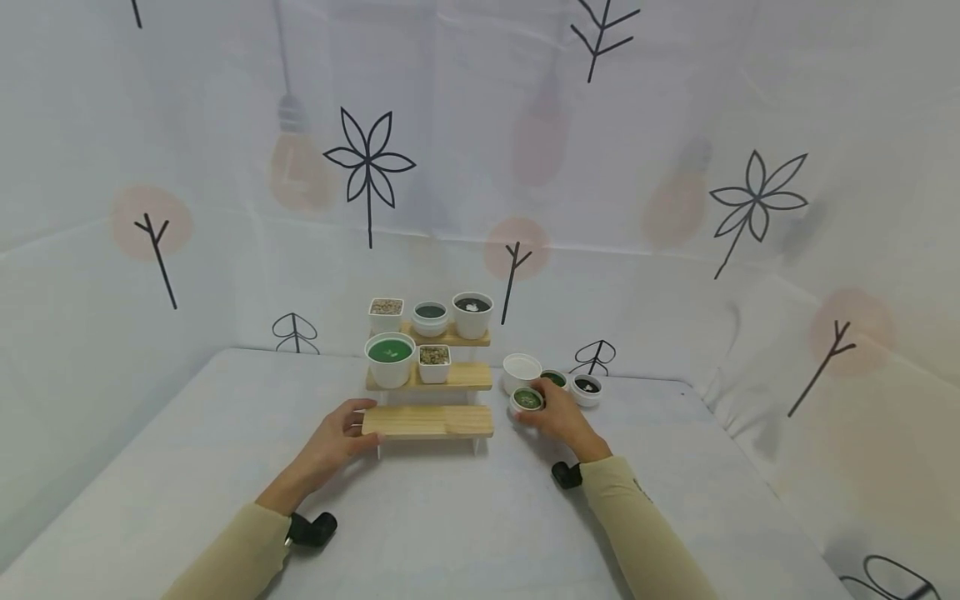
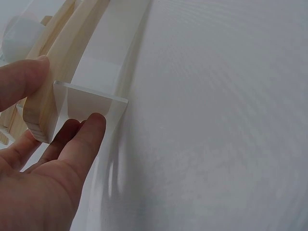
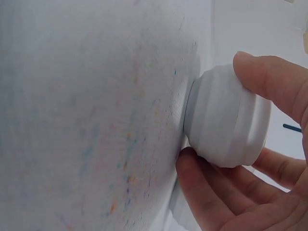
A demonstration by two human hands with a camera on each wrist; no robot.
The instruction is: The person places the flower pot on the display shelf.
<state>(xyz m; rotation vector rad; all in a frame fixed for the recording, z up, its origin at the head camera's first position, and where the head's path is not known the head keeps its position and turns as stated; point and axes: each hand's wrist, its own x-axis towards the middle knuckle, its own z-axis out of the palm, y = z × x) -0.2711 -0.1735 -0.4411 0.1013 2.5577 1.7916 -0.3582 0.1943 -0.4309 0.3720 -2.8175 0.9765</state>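
A stepped stand has three wooden shelves on clear supports. My left hand [image 1: 337, 437] grips the left end of its bottom shelf [image 1: 420, 422]. In the left wrist view the thumb lies on the wood [image 2: 72, 43], with fingers beneath it beside the clear support [image 2: 91, 101]. To the right of the stand, my right hand [image 1: 564, 418] holds a small round white pot [image 1: 527, 400] with green contents. In the right wrist view, thumb and fingers are around this ribbed pot [image 3: 224, 115], its base at the tabletop.
A white pot [image 1: 521, 372], a green-filled pot [image 1: 555, 377] and a dark-filled pot [image 1: 587, 390] stand around the right hand. The middle shelf [image 1: 472, 377] bears a green-filled pot [image 1: 390, 358] and a square pot [image 1: 434, 364]. Three more pots stand on the top shelf [image 1: 450, 338].
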